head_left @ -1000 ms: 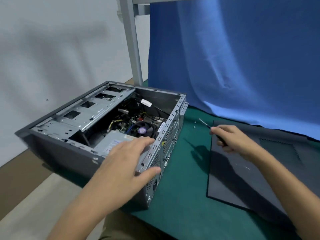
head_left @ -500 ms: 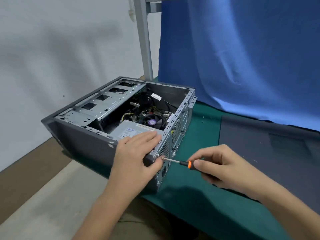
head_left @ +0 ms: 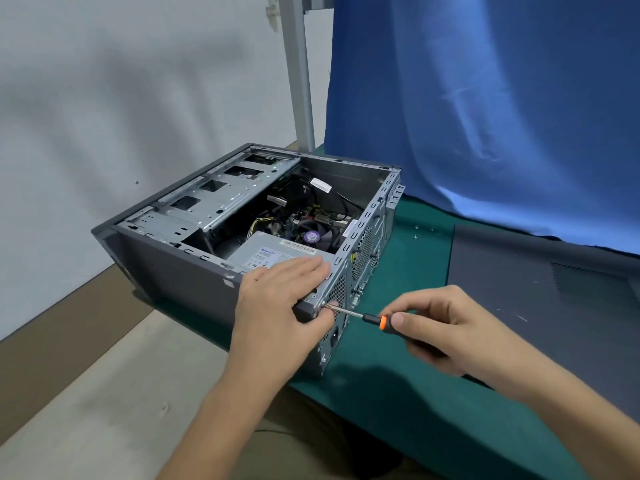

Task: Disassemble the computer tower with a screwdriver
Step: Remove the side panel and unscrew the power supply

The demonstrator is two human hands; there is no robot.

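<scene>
Head view. The computer tower (head_left: 166,268) lay on its side at centre-left of the frame, on the near-left end of a green mat (head_left: 398,375). Its open side faced up, so the power supply (head_left: 270,252) and the fan (head_left: 311,236) were exposed. Its removed side panel (head_left: 536,323) lay flat at right, and a few loose screws (head_left: 415,227) sat on the mat between the two, near the blue cloth (head_left: 485,116).

The left hand (head_left: 277,313) clasped the near corner of the tower. Its fingers lay flat over the power supply and its thumb bent round onto the rear face, as in the two earlier pictures. The right hand (head_left: 446,330) was clamped on the black-and-orange handle of the screwdriver (head_left: 372,319), thumb laid along the grip.

Change – a second earlier this hand held the tool over the side panel at right, well apart from the tower. Half a second earlier it had brought the tip to the corner, and in this picture the tip touched the rear face just beside the left thumb. Whether the tip sat in a screw head could not be told, as the spot was too small.

Meaning – the panel stage appeared finished. The step in hand was probably a rear screw at the power-supply corner, perhaps one that holds the supply, and loosening looked about to start.
</scene>
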